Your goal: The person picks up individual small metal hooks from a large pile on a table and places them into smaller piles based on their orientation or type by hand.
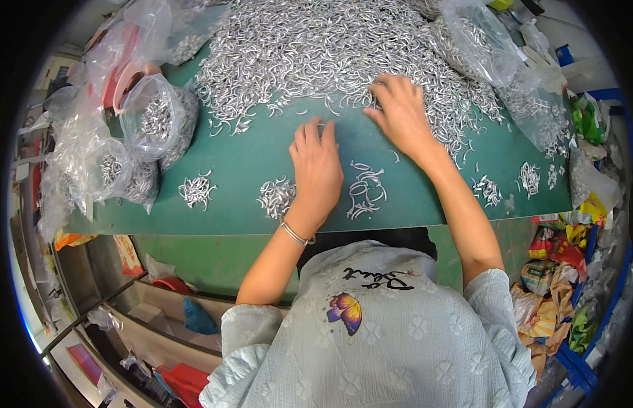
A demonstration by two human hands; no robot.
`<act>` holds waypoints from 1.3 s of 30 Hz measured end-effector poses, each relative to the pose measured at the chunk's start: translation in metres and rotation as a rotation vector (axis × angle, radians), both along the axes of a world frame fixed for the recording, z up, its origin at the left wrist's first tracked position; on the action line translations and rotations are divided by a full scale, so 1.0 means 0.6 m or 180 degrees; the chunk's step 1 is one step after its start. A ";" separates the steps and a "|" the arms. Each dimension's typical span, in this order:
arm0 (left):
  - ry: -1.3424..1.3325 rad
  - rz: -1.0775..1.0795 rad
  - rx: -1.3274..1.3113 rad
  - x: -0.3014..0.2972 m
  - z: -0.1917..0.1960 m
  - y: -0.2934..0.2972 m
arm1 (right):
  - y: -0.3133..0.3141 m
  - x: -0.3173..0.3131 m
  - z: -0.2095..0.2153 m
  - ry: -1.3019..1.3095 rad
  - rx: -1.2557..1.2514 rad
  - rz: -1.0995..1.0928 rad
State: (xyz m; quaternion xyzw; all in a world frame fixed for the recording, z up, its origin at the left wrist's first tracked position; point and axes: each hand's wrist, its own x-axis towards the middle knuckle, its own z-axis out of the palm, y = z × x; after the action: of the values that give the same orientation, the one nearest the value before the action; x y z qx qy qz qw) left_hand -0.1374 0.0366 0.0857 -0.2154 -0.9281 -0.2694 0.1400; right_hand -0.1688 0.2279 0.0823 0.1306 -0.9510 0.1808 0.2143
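Counter (245, 166) bore a silvery pile (296, 58) beyond the fingers (312, 133), likely for reach; left hand (318, 163) and right hand (403, 112) half-curled, any hold unclear.

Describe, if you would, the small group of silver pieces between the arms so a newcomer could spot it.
On the green table, a broad heap of curved silver pieces spreads over the far side. Near the front edge, between the left hand and right forearm, lies the loose cluster. Its pieces lie spread with green showing between them; the small pile to its left is bunched tightly.
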 end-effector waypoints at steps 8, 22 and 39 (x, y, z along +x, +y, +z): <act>-0.0449 0.0190 0.0113 -0.034 -0.013 -0.022 | 0.040 0.024 0.019 -0.0189 -0.0151 0.0596; -0.0175 0.0591 -0.0089 -0.019 0.007 -0.022 | 0.004 0.021 -0.011 -0.0361 -0.0259 0.0924; -0.0424 0.0248 -0.0178 -0.024 -0.001 -0.027 | -0.011 0.023 0.010 -0.0404 -0.0110 0.0450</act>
State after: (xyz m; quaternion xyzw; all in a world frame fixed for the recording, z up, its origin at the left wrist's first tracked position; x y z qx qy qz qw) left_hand -0.1516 0.0206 0.0850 -0.1645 -0.9502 -0.2515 0.0822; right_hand -0.1550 0.2215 0.0885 0.1820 -0.9478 0.2197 0.1425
